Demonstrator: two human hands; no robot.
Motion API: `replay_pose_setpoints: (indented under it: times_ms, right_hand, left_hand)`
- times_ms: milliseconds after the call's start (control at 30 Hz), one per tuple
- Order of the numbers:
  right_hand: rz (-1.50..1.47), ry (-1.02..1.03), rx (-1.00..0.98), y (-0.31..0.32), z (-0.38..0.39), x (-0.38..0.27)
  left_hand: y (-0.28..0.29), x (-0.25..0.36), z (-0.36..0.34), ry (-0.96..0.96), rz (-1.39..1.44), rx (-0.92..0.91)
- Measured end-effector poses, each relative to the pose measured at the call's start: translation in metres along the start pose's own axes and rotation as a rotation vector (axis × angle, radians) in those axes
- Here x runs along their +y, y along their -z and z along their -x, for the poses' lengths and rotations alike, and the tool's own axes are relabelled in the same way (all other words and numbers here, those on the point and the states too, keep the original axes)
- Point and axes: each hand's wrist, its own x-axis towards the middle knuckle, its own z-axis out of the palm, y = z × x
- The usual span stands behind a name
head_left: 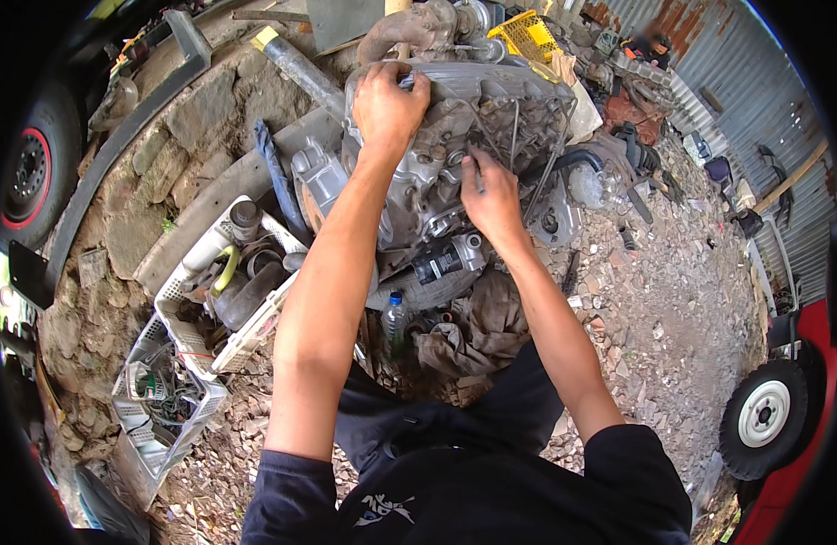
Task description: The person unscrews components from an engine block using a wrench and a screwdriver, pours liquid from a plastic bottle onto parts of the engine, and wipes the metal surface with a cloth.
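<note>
A greasy grey engine (436, 168) stands in front of me, with a ribbed cover (491, 82) along its top. My left hand (388, 107) is closed over the left end of that cover, fingers bent across its edge. Lower and to the right, my right hand (491, 193) is against the engine's side by a round fitting, its fingers bent together. Whatever is between those fingertips is hidden. Below the hands, a black and silver cylindrical part (444, 262) is fixed low on the engine. A rusty curved pipe (409, 32) lies behind the cover.
White plastic crates (187, 318) with parts and wires stand at left, beside a stone wall (200, 118). A plastic bottle (396, 318) and a dirty cloth (482, 327) are between my legs and the engine. Rubble (654, 336) covers the ground at right. Another person (653, 50) is far back.
</note>
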Motion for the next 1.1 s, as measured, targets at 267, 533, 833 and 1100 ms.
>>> replay_pose_setpoints:
  times_ms: [267, 533, 833, 1100]
  right_hand:
    - [-0.157, 0.01, -0.012, -0.004, 0.005, -0.007]
    - [-0.087, 0.015, 0.016, 0.003, 0.006, 0.01]
    - [-0.059, -0.061, 0.019, 0.002, -0.003, 0.007]
    - [-0.031, 0.023, -0.008, -0.003, 0.004, 0.004]
  left_hand:
    - [0.001, -0.004, -0.001, -0.012, 0.01, 0.02]
    - [-0.001, 0.001, 0.002, -0.012, 0.006, 0.017]
    - [-0.002, 0.0, 0.002, -0.021, -0.001, 0.032]
    - [-0.003, 0.001, 0.002, -0.03, -0.002, 0.043]
